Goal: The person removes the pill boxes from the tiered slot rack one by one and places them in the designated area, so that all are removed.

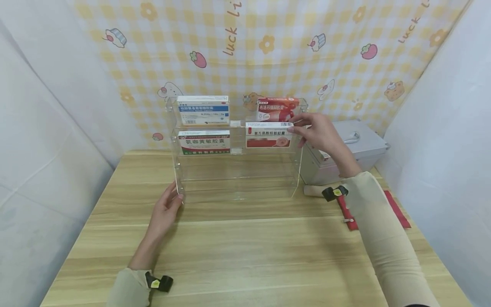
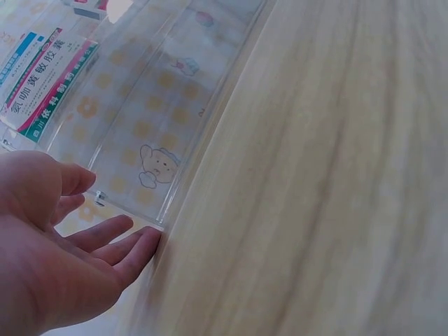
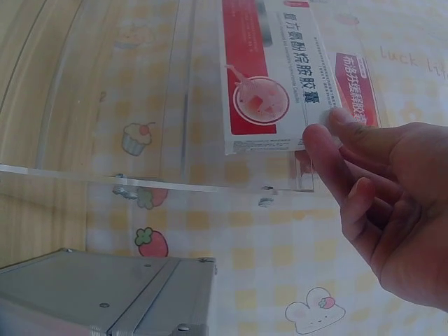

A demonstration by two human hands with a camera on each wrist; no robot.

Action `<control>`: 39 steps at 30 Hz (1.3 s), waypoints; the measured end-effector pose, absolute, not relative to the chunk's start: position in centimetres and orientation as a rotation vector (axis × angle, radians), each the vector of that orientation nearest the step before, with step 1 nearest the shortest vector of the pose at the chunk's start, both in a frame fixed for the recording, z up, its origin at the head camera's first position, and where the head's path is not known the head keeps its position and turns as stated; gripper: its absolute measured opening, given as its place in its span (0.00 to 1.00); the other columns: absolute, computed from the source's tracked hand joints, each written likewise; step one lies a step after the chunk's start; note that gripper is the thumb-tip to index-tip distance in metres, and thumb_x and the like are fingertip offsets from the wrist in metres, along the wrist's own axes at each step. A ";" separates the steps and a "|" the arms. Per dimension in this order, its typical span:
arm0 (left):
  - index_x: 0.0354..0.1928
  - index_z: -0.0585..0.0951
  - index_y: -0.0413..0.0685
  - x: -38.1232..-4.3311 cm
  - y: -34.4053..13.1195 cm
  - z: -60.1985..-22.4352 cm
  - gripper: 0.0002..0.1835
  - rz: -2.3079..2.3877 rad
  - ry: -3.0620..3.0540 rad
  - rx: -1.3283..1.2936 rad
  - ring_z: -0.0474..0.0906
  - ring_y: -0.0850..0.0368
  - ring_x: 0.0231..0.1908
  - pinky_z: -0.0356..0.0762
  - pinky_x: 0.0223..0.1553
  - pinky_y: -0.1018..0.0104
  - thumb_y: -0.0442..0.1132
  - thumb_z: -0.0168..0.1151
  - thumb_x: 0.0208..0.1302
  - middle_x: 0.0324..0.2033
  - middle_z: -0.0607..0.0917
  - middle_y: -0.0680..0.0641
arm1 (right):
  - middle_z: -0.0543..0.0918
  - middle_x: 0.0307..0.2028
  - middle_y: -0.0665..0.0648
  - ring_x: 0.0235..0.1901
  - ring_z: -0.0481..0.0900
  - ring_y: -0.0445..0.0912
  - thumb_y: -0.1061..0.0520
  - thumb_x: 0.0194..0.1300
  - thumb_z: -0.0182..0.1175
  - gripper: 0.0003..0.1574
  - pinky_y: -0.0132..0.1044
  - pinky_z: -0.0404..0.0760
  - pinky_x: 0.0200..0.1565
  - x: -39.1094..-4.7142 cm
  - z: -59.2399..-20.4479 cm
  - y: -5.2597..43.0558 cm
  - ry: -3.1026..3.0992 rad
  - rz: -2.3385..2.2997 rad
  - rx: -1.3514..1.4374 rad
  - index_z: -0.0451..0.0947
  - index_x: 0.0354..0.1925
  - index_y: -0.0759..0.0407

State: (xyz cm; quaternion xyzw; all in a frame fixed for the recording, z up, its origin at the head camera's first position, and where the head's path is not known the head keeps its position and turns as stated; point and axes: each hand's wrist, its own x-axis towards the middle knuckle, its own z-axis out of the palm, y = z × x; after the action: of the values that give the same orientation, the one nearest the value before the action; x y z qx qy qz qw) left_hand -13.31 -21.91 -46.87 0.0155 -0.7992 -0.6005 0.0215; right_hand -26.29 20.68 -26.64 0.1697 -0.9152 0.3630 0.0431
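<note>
A clear acrylic rack (image 1: 238,170) stands on the table and bears several medicine boxes. My right hand (image 1: 320,132) pinches the upper right corner of a white and red medicine box (image 1: 268,138) with thumb and forefinger, at the second tier; the right wrist view shows the same box (image 3: 273,77) close up. Behind it, on the top tier, is a red medicine box (image 1: 278,108). A blue and white box (image 1: 203,113) and a green, white and red box (image 1: 205,144) fill the left side. My left hand (image 1: 165,209) touches the rack's lower left edge with loosely extended fingers (image 2: 105,234).
A silver metal case (image 1: 356,140) stands right of the rack, behind my right forearm. In front of it lie a beige roll (image 1: 313,190) and a red zippered pouch (image 1: 397,209). A yellow checked curtain (image 1: 253,51) hangs behind the wooden table (image 1: 238,256).
</note>
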 end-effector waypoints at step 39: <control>0.77 0.53 0.60 -13.0 -21.8 -46.3 0.31 -1.880 -2.489 0.062 0.64 0.38 0.66 0.64 0.66 0.46 0.47 0.49 0.76 0.70 0.62 0.35 | 0.86 0.44 0.56 0.36 0.84 0.46 0.52 0.62 0.69 0.21 0.34 0.84 0.25 -25.8 -25.2 21.6 -2.447 1.259 0.550 0.82 0.52 0.57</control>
State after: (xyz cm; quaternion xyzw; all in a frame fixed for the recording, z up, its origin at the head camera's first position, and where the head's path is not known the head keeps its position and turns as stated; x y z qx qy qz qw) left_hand -13.01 -21.78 -46.27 0.0200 -0.7977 -0.6026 0.0109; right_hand -25.84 21.57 -25.19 0.1933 -0.8597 0.4423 0.1671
